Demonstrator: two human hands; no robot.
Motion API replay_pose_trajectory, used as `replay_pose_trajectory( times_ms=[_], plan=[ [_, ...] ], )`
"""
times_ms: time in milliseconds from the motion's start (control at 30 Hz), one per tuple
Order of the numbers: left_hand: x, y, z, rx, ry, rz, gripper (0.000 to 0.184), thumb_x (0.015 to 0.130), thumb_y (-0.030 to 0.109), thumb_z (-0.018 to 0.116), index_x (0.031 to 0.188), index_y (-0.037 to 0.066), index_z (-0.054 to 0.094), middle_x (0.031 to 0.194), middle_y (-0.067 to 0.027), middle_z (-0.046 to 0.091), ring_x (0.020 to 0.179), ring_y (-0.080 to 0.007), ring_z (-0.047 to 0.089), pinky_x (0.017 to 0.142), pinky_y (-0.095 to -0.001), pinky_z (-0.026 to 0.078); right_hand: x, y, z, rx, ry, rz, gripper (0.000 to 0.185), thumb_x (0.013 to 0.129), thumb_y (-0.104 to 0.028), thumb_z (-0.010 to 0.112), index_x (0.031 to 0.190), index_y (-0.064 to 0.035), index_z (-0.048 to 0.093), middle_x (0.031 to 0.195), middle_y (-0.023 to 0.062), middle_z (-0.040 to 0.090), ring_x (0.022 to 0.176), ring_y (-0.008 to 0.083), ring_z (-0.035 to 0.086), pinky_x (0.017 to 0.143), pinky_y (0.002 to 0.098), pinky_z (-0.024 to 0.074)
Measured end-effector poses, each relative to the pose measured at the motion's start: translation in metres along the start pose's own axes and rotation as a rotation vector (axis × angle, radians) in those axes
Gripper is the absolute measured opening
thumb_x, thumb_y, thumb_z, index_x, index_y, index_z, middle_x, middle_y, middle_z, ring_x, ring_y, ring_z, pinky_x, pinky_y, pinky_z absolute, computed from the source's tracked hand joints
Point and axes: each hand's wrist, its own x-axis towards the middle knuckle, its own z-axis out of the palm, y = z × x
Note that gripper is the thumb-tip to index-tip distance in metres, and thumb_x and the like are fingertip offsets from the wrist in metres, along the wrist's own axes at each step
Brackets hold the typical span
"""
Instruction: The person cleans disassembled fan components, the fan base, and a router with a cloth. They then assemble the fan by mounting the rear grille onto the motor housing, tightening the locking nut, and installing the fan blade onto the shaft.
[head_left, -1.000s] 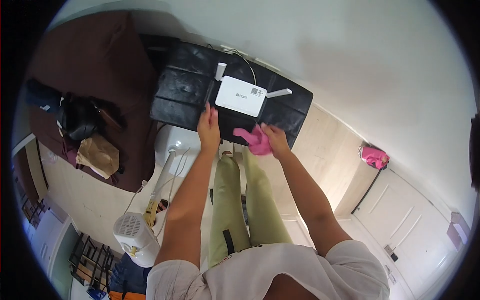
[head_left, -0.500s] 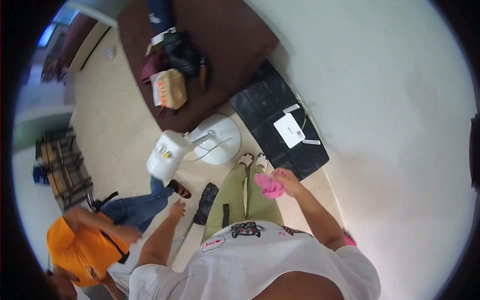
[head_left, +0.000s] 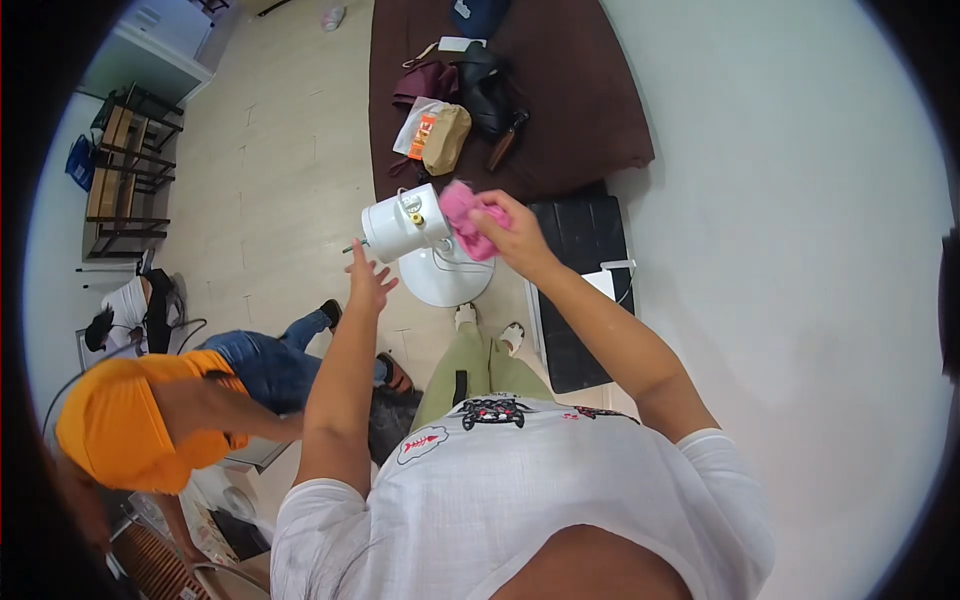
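Observation:
A white stand fan (head_left: 395, 225), bare of blades and guard, stands before me with a thin metal shaft (head_left: 354, 247) sticking out of its motor housing toward the left. Its round white base (head_left: 430, 290) rests on the floor. My right hand (head_left: 515, 235) grips a crumpled pink cloth (head_left: 468, 222) against or just beside the right end of the housing; contact is unclear. Just below the shaft is my left hand (head_left: 371, 280), fingers spread and holding nothing. One fingertip reaches the shaft, though I cannot tell whether it touches.
A brown-covered bed or low platform (head_left: 570, 100) bears bags, including a tan pouch (head_left: 446, 140). Beside it lies a black padded surface (head_left: 580, 345) with a white router (head_left: 600, 283). At left a person in an orange top (head_left: 130, 425) bends over. Wooden benches (head_left: 120, 190) line the far wall.
My right hand has carried the pink cloth up and left to the fan housing. My left hand has risen to the shaft. I have turned, and the person in orange has bent lower.

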Motion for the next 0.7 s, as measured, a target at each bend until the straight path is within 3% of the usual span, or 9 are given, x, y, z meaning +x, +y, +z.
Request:
replay_pose_trajectory(
  times_ms=[33, 67, 167, 233, 333, 367, 533, 633, 700],
  plan=[
    [0.015, -0.003, 0.006, -0.008, -0.021, -0.013, 0.095, 0.078, 0.075, 0.042, 0.146, 0.018, 0.007, 0.146, -0.0101, 0.026, 0.126, -0.0347, 0.035, 0.095, -0.0523, 0.034, 0.021, 0.01, 0.012, -0.004, -0.007, 0.004, 0.024, 0.086, -0.02, 0.064, 0.1, -0.001, 0.058, 0.088, 0.0046, 0.061, 0.083, 0.0076, 0.054, 0.075, 0.024, 0.0449],
    [0.026, -0.002, 0.006, -0.015, -0.018, -0.018, 0.095, 0.078, 0.075, 0.042, 0.146, 0.018, 0.007, 0.146, -0.0101, 0.026, 0.126, -0.0347, 0.035, 0.095, -0.0523, 0.034, 0.041, 0.026, 0.025, -0.031, 0.019, -0.039, 0.027, 0.086, -0.022, 0.063, 0.102, -0.0007, 0.058, 0.091, 0.0075, 0.062, 0.085, 0.0113, 0.056, 0.077, 0.0258, 0.0452],
    [0.043, 0.005, 0.017, -0.015, -0.324, 0.048, 0.076, 0.082, 0.076, 0.026, 0.137, 0.025, 0.036, 0.137, -0.0069, 0.042, 0.127, -0.0304, 0.036, 0.103, -0.0568, 0.02, 0.086, 0.062, 0.058, -0.108, 0.045, -0.069, 0.033, 0.087, -0.026, 0.061, 0.107, -0.0002, 0.058, 0.099, 0.0131, 0.062, 0.091, 0.0199, 0.059, 0.081, 0.0301, 0.0456],
    [0.042, 0.008, 0.02, -0.02, -0.325, -0.009, 0.076, 0.082, 0.076, 0.026, 0.137, 0.025, 0.036, 0.136, -0.0057, 0.043, 0.126, -0.0308, 0.038, 0.102, -0.0566, 0.022, 0.1, 0.092, 0.066, -0.304, -0.086, -0.051, 0.043, 0.086, -0.033, 0.059, 0.115, -0.0012, 0.057, 0.114, 0.0199, 0.057, 0.105, 0.0316, 0.056, 0.091, 0.036, 0.0427],
    [0.039, 0.01, 0.025, -0.038, -0.329, -0.066, 0.072, 0.084, 0.073, 0.025, 0.137, 0.024, 0.036, 0.135, -0.0047, 0.045, 0.123, -0.0308, 0.041, 0.1, -0.0565, 0.026, 0.103, 0.116, 0.066, -0.606, -0.116, -0.198, 0.047, 0.086, -0.034, 0.06, 0.119, -0.0012, 0.055, 0.126, 0.0211, 0.05, 0.115, 0.0327, 0.05, 0.097, 0.0347, 0.0384],
    [0.04, 0.006, 0.024, -0.05, -0.327, -0.044, 0.071, 0.084, 0.072, 0.026, 0.136, 0.024, 0.037, 0.133, -0.0043, 0.046, 0.122, -0.0306, 0.043, 0.098, -0.0565, 0.028, 0.103, 0.12, 0.063, -0.493, -0.132, -0.107, 0.049, 0.084, -0.033, 0.062, 0.12, -0.0014, 0.055, 0.13, 0.0212, 0.046, 0.118, 0.033, 0.048, 0.099, 0.0345, 0.037],
    [0.052, -0.01, 0.024, -0.118, -0.346, 0.055, 0.069, 0.083, 0.072, 0.03, 0.132, 0.025, 0.041, 0.129, -0.0027, 0.051, 0.118, -0.0301, 0.046, 0.095, -0.056, 0.032, 0.103, 0.118, 0.046, -0.497, -0.122, -0.098, 0.043, 0.08, -0.032, 0.066, 0.108, 0.0008, 0.059, 0.114, 0.0217, 0.056, 0.108, 0.0366, 0.052, 0.095, 0.0387, 0.0398],
    [0.06, -0.013, 0.018, -0.109, -0.402, 0.119, 0.069, 0.082, 0.072, 0.034, 0.131, 0.024, 0.043, 0.126, -0.002, 0.053, 0.118, -0.0295, 0.047, 0.093, -0.0586, 0.032, 0.111, 0.115, 0.047, -0.78, -0.091, -0.093, 0.032, 0.084, -0.029, 0.061, 0.096, 0.0, 0.06, 0.1, 0.0209, 0.061, 0.095, 0.0382, 0.057, 0.082, 0.0408, 0.0452],
    [0.053, -0.006, 0.016, -0.052, -0.324, 0.001, 0.08, 0.077, 0.071, 0.048, 0.132, 0.014, 0.041, 0.124, -0.0094, 0.053, 0.115, -0.0294, 0.051, 0.09, -0.0591, 0.038, 0.127, 0.111, 0.049, -0.807, 0.034, 0.108, 0.03, 0.083, -0.031, 0.061, 0.087, -0.002, 0.059, 0.092, 0.0208, 0.062, 0.088, 0.0414, 0.058, 0.074, 0.045, 0.0466]
  ],
)
